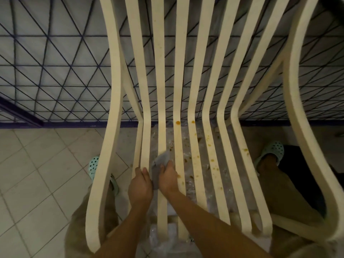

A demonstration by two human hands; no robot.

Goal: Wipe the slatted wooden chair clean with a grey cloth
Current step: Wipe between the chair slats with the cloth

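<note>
While the right hand (168, 178) bunches the grey cloth (161, 160) in curled fingers and presses it down on a slat, the left hand (140, 186) sits just beside it. The left hand's fingers and thumb are wrapped round the neighbouring seat slat (145, 146). The cloth lies between the two hands and pokes out beyond the right knuckles toward the back of the seat. It sits on the left part of the seat of the chair (109, 127), roughly midway between the front edge and the bend where the slats rise into the backrest.

Orange-brown stains (178, 122) dot the pale slats to the right of the cloth, from the bend down toward the front edge, thickest over the middle slats. A crinkled clear plastic sheet (190, 190) shows through the gaps under the seat.

The person stands at the front edge in khaki trousers (78, 229). One mint clog (93, 165) is outside the left armrest and the other clog (273, 149) is near the right one, both on the tiled floor (46, 164). Behind the backrest runs a dark metal grille (55, 71).
</note>
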